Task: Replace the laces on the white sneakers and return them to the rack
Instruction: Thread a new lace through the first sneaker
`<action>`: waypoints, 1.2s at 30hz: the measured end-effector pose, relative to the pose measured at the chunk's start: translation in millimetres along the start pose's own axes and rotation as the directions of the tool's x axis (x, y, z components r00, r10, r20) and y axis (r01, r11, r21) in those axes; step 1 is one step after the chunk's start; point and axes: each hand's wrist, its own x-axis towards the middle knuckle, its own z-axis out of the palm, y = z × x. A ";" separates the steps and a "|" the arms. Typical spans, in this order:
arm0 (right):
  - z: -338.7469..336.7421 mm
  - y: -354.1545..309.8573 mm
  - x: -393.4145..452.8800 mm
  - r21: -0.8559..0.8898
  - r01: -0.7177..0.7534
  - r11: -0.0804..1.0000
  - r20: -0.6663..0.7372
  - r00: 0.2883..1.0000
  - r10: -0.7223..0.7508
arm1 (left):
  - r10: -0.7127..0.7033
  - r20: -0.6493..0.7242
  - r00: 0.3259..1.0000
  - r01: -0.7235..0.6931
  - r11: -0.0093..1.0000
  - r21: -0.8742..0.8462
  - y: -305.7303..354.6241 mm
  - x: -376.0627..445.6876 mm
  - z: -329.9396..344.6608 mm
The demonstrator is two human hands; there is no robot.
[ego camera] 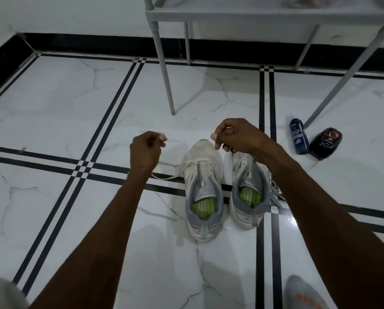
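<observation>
— Sneakers first: where do they sit, and which way do they point?

— I see the left sneaker (pixel 203 197) and the right sneaker (pixel 249 190) side by side on the marble floor (pixel 53 108), just beside each other where two black tile stripes cross. Heels face me, toes point away toward the rack (pixel 253 12), so each long axis runs near to far.

— And the hands?

— My left hand (pixel 145 150) is curled, pinching a white lace (pixel 168 162) that runs from the left sneaker's eyelets out to the left. My right hand (pixel 235 136) hovers over the right sneaker's toe, fingers curled and pinched; I cannot tell whether a lace is in it.

— Anything else?

— A blue bottle (pixel 299 136) and a black bottle (pixel 326 142) lie touching by the rack's front right leg. A grey sock (pixel 302 293) shows at the floor's near edge.
</observation>
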 end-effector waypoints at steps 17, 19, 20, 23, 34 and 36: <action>31.4 22.3 10.1 0.528 -0.131 0.839 -0.057 0.980 0.189 | 0.159 0.338 0.928 -0.201 0.975 0.093 9.1 -19.4 25.1; 31.2 23.3 10.2 0.396 -0.143 0.907 -0.043 0.984 0.174 | 0.156 0.315 0.936 -0.211 0.966 0.147 3.7 -14.3 24.1; 32.1 22.4 9.4 0.356 -0.134 0.925 -0.034 0.987 0.157 | 0.176 0.314 0.933 -0.231 0.962 0.146 2.1 -12.9 24.7; 39.7 17.0 5.9 0.327 -0.082 0.942 -0.017 0.996 0.093 | 0.231 0.374 0.898 -0.249 0.969 -0.002 8.5 -15.9 30.7; 32.9 17.1 -12.1 -0.371 -0.202 0.906 -0.006 0.976 0.215 | 0.135 0.215 0.967 -0.130 0.991 -0.034 4.8 -23.9 50.4; 48.0 20.5 -16.4 -0.565 -0.184 0.804 0.030 0.970 0.243 | 0.115 0.197 0.974 -0.117 0.993 -0.001 -0.6 -26.5 53.9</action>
